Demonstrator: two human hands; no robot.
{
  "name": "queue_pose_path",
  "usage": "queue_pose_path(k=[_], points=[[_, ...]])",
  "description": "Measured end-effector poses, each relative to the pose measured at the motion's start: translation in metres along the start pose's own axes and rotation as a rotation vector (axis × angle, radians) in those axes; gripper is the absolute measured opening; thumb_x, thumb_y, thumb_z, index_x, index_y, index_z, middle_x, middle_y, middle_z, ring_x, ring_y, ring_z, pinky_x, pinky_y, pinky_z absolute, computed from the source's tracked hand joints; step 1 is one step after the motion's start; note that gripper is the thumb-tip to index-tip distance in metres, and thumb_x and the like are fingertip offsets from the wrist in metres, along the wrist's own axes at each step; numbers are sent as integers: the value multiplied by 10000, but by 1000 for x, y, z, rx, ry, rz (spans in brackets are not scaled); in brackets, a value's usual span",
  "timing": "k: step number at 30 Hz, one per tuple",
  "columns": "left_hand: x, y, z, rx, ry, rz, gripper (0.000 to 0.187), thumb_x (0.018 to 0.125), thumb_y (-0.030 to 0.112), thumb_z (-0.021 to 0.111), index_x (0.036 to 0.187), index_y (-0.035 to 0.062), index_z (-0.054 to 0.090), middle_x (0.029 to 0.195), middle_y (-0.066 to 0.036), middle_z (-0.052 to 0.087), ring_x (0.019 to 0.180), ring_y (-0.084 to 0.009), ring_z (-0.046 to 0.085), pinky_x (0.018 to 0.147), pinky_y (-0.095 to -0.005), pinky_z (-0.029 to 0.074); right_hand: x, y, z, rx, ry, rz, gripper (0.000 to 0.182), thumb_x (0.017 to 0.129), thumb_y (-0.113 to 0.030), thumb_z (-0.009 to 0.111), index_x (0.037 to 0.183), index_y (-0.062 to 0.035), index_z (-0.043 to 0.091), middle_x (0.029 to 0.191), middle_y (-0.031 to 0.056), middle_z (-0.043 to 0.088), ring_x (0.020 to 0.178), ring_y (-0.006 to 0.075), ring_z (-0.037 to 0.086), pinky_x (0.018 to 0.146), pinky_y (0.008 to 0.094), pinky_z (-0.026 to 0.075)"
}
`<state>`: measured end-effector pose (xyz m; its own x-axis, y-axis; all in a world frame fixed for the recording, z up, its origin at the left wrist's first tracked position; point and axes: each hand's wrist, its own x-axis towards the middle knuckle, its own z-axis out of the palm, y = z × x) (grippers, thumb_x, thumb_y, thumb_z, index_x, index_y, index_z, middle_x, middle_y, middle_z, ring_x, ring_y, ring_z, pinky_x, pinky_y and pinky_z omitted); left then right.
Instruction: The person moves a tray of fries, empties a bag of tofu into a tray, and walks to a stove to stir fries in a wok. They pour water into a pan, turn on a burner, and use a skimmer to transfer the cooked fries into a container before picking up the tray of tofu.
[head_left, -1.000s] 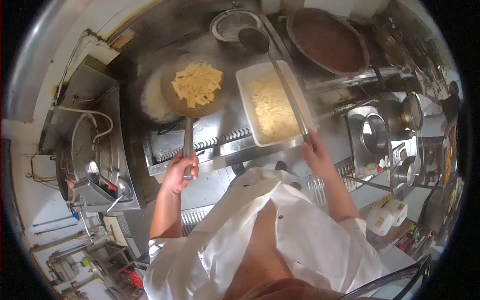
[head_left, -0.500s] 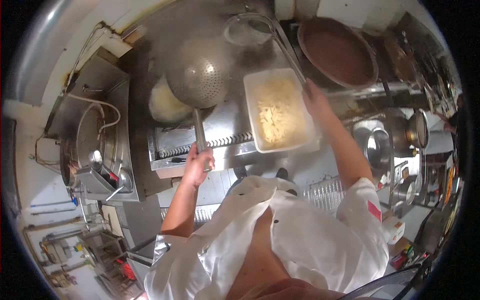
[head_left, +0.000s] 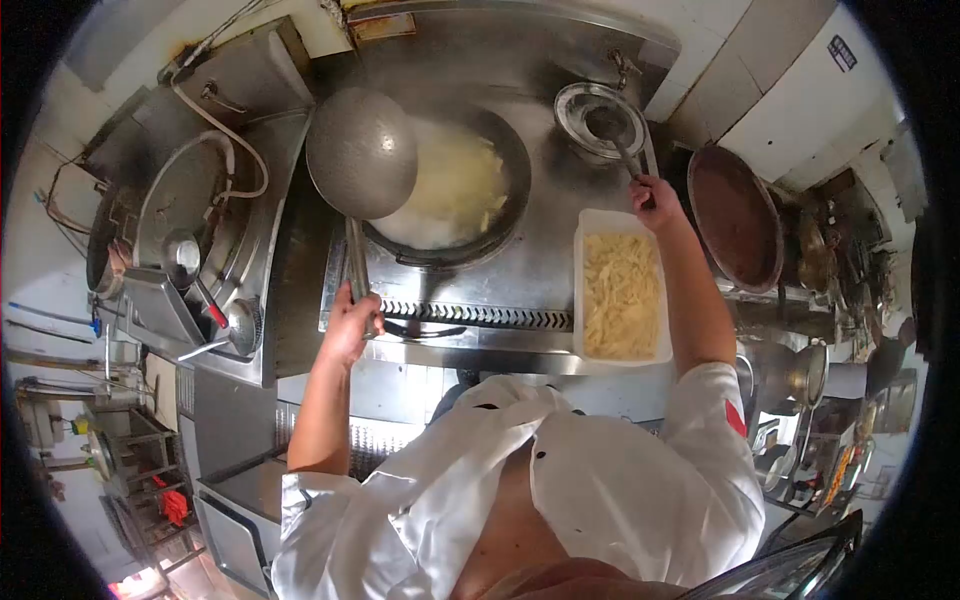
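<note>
The fingers of your left hand (head_left: 350, 330) are curled firmly around the handle of the strainer (head_left: 362, 155), whose dished head is tilted up beyond them; no food shows on its visible face. Ahead and to the right of those fingers is the steaming wok (head_left: 515, 185), with pale strips (head_left: 450, 180) in cloudy liquid. Your right hand (head_left: 655, 205) has its fingers closed about the handle of the ladle (head_left: 627, 160), its bowl ahead of them and over or in the round metal pot (head_left: 572, 100); steam and angle hide which. Just nearer you than those fingers, the white tub (head_left: 582, 300) of cut strips (head_left: 620, 290) sits at the front edge of the surface (head_left: 540, 260).

Watch your right forearm: it passes right beside the tub, so a low elbow could nudge it off that edge. Hot drips could fall from the strainer if it is wet, and rising steam could scald your left fingers if they stray over the wok.
</note>
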<state>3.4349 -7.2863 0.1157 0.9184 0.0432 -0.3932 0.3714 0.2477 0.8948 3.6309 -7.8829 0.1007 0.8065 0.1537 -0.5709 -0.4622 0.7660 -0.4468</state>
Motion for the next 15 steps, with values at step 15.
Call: queue_pose_path(k=[15], points=[[58,29,-50,369,30,121,318,845,22,570,1131,-26,440,739,-95,553,501,-164,563,453,-326,463,-174,35,141,92,-215,70,433,1047,-184,363,1361,113,338,857,56,479,560,97,493,465,226,465]])
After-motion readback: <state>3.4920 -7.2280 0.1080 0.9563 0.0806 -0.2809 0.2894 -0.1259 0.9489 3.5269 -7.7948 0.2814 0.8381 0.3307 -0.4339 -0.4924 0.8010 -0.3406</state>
